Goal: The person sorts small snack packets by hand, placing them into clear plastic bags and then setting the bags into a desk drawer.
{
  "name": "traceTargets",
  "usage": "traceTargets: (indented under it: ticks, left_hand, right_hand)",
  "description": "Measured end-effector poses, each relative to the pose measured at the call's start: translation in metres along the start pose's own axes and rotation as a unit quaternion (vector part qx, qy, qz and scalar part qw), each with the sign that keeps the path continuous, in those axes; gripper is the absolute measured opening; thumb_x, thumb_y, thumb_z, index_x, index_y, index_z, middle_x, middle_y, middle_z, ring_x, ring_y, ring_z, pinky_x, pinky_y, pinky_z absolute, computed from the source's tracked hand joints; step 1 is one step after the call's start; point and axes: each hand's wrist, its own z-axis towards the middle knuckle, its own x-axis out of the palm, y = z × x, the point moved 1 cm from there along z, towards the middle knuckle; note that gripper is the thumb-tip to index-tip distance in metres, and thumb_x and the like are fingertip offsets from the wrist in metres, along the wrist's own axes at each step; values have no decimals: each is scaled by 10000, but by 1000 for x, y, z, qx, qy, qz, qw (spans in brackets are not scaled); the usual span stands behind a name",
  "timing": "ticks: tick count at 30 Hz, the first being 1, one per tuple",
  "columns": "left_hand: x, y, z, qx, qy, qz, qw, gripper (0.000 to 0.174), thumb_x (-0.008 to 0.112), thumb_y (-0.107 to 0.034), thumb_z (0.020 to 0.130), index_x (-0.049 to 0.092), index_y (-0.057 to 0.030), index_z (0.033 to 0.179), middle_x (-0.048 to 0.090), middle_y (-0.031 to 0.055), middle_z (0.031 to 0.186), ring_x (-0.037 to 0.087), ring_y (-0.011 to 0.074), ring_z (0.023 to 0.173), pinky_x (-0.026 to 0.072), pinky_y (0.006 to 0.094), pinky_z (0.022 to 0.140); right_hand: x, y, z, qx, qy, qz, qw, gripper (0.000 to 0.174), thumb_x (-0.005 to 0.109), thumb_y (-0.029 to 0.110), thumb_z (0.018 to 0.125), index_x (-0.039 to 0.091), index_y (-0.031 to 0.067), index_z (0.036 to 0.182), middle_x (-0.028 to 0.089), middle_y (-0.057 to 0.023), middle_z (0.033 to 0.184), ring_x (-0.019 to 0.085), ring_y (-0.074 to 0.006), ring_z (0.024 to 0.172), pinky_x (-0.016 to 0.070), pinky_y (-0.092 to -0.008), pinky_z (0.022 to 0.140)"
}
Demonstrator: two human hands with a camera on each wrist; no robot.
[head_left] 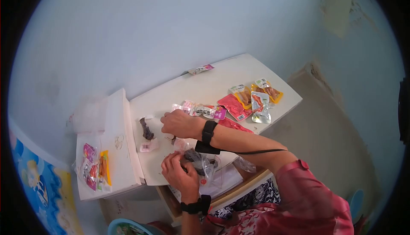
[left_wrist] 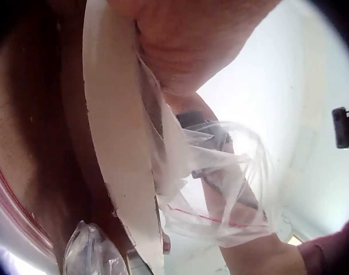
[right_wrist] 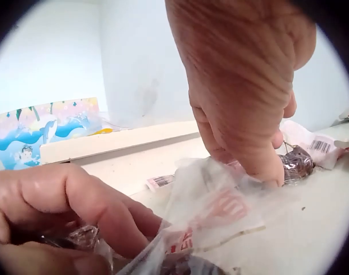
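Note:
My left hand [head_left: 181,173] grips a clear plastic bag [head_left: 209,166] at the table's front edge. Dark pieces [head_left: 193,156] show inside the bag, which has red print [right_wrist: 231,203] on it. Just beyond, my right hand [head_left: 181,124] reaches down to the tabletop with fingers bent. In the right wrist view, its thumb and fingers pinch a dark, shiny wrapped packet [right_wrist: 299,164], partly hidden behind the thumb. Another dark packet [head_left: 146,129] lies left of the right hand, beside a small pink barcode wrapper [head_left: 148,145].
Red and yellow snack packets [head_left: 235,106] are spread at the right, with a silver one [head_left: 261,107] among them. More packets [head_left: 102,171] sit on the left white panel [head_left: 124,166]. A drawer [head_left: 239,188] stands open below the table; a blue basin [head_left: 117,224] is on the floor.

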Motion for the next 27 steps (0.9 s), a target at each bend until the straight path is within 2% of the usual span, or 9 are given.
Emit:
traceTargets:
  ticks: [5, 10, 12, 14, 16, 19, 22, 25, 27]
  left_hand:
    - [-1, -4, -1, 7, 1, 15, 1000, 229, 600, -18, 832, 654, -31, 1054, 667, 140, 1138, 583, 376, 1106, 434, 501, 967]
    - [4, 2, 6, -33, 4, 77, 997, 263, 603, -38, 875, 679, -8, 1125, 651, 160, 1192, 554, 391, 1159, 439, 505, 973]
    - [9, 9, 10, -38, -13, 104, 994, 272, 604, -42, 885, 681, 2, 1142, 639, 170, 1229, 551, 401, 1177, 440, 506, 986]
    - [8, 11, 10, -65, 16, 116, 991, 294, 609, -37, 892, 676, 22, 1173, 593, 188, 1331, 533, 410, 1224, 434, 521, 1011]
    - [8, 15, 11, -76, 41, 117, 989, 326, 613, -34, 899, 655, 29, 1216, 573, 193, 1366, 526, 408, 1239, 430, 529, 1022]
    - [0, -2, 9, -41, -58, 52, 996, 386, 634, -64, 928, 603, 36, 1299, 561, 201, 1384, 524, 399, 1232, 424, 523, 1037]
    - [-20, -35, 8, -8, -68, 26, 997, 430, 664, -127, 954, 567, 34, 1340, 565, 199, 1358, 522, 394, 1216, 419, 503, 1050]
    - [-27, -60, 1, 5, 5, -5, 1000, 476, 720, -219, 942, 580, 27, 1324, 582, 190, 1268, 537, 385, 1166, 429, 496, 1027]
    - [-25, -74, -4, 10, 46, 10, 999, 519, 754, -255, 915, 585, 23, 1320, 584, 182, 1194, 547, 377, 1125, 445, 495, 988]
  right_hand:
    - [-43, -12, -14, 32, -57, -8, 998, 80, 682, 65, 789, 689, 92, 864, 634, -83, 958, 663, -290, 965, 586, -435, 692]
    - [-114, -11, -68, 152, -298, 69, 940, 172, 649, 48, 783, 626, 95, 947, 620, -97, 904, 665, -344, 813, 540, -468, 634]
    - [-146, 0, -102, 210, -376, 144, 891, 239, 725, 58, 784, 642, 95, 1005, 664, -100, 919, 666, -336, 752, 518, -455, 614]
    - [-152, 0, -139, 322, -360, 228, 846, 275, 813, 123, 802, 618, 57, 985, 562, -59, 733, 558, -198, 609, 469, -356, 574]
    - [-151, 6, -174, 371, -349, 324, 797, 282, 804, 103, 815, 628, 24, 1021, 563, -2, 710, 523, -113, 612, 437, -296, 560]
    - [-149, 30, -205, 406, -374, 518, 653, 275, 779, 72, 843, 649, -6, 1071, 593, 38, 754, 516, -61, 627, 420, -254, 562]
    - [-111, 48, -234, 424, -376, 576, 588, 314, 767, 74, 883, 639, -20, 1153, 618, 37, 795, 546, -48, 638, 428, -222, 557]
    - [-91, 67, -237, 443, -387, 636, 500, 346, 761, 69, 907, 609, -27, 1202, 619, 21, 814, 574, -49, 634, 437, -217, 525]
    - [-77, 73, -237, 435, -403, 644, 483, 390, 761, 64, 915, 577, -41, 1242, 620, 11, 823, 573, -54, 605, 438, -221, 497]
